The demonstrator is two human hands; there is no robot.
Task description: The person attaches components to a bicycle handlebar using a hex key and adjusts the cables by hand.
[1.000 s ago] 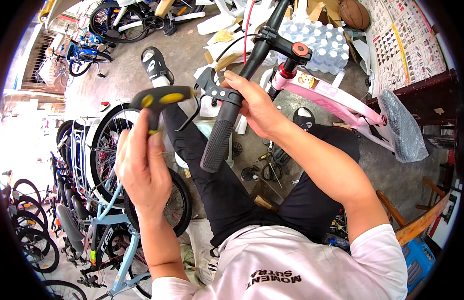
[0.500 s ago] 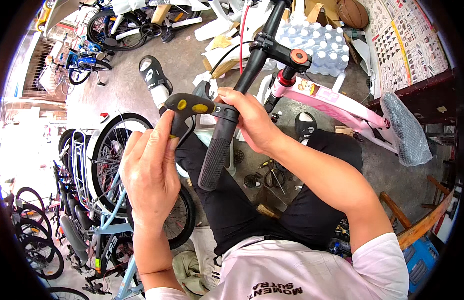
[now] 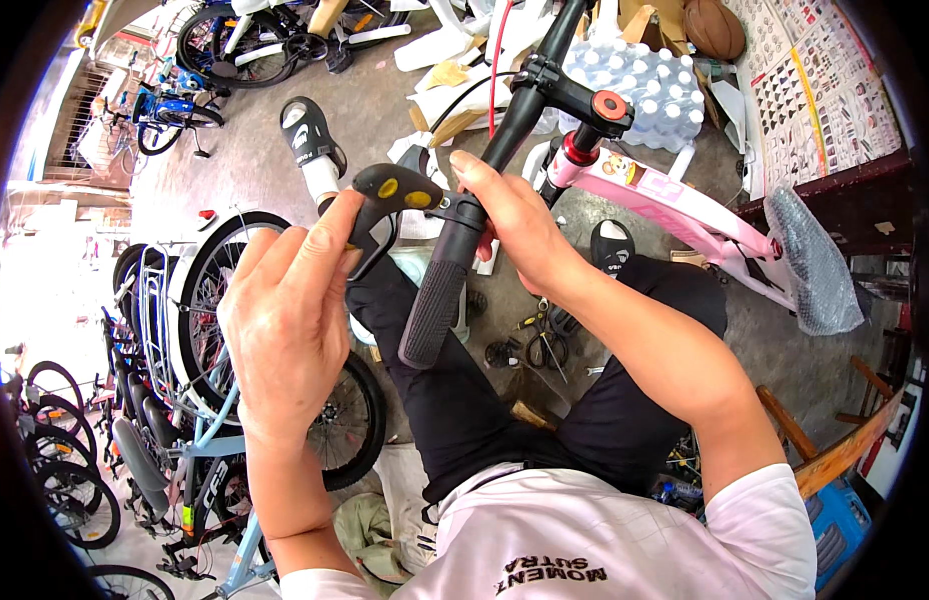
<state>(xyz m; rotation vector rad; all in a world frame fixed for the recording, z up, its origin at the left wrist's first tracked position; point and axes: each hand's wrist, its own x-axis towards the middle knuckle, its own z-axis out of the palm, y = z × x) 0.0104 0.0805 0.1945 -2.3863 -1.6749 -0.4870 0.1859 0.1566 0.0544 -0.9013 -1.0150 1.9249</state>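
A black handlebar (image 3: 520,118) runs up from a ribbed rubber grip (image 3: 435,315) in front of me. At the grip's upper end a small clamp joins the bar, with a black curved handle (image 3: 390,190) bearing yellow oval pads beside it; I cannot tell whether this is a brake lever or a tool. My left hand (image 3: 290,320) pinches the lower left end of that handle between thumb and fingers. My right hand (image 3: 520,225) is closed around the bar just above the grip, thumb along its upper side, other fingers mostly hidden. The bar's stem meets a pink bicycle frame (image 3: 655,200).
A bubble-wrapped saddle (image 3: 810,260) is at the right. Wrapped water bottles (image 3: 635,95) and a basketball (image 3: 715,28) lie beyond. Several bicycles crowd the left, including a light-blue one (image 3: 220,447). Tools (image 3: 545,345) lie on the floor between my legs.
The left hand has shifted slightly left and down on the handle. My right thumb has slid up a little across the bar. The grip's lower end sits slightly higher.
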